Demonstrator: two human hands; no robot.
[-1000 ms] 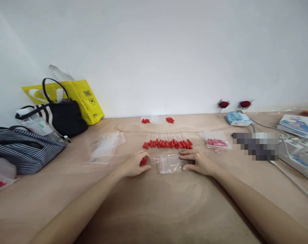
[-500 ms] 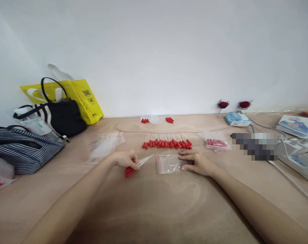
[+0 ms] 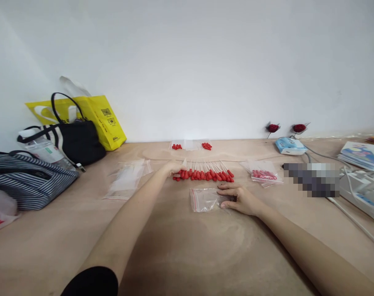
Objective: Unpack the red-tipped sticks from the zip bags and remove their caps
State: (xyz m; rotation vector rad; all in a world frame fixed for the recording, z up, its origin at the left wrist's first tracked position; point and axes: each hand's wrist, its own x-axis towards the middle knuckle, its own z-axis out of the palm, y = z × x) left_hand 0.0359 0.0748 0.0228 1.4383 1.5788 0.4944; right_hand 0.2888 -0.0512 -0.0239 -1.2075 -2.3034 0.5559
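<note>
My left hand is at the left end of a row of red-bulbed droppers with thin clear stems. Its fingers are closed around droppers there, partly hidden by the hand. Nearer to me, a clear zip bag with a red seal line lies flat on the table. Across the bag's right end rests my right hand, its fingers apart and not gripping.
Flat clear bags lie at left, a bag of red droppers at right, and filled bags by the wall. Striped, black and yellow bags crowd the left. A blue tissue pack, cables and a power strip occupy the right.
My left hand has moved forward and right, carrying a bunch of red-bulbed droppers from the near table to the row's left end. My right hand stays on the bag.
</note>
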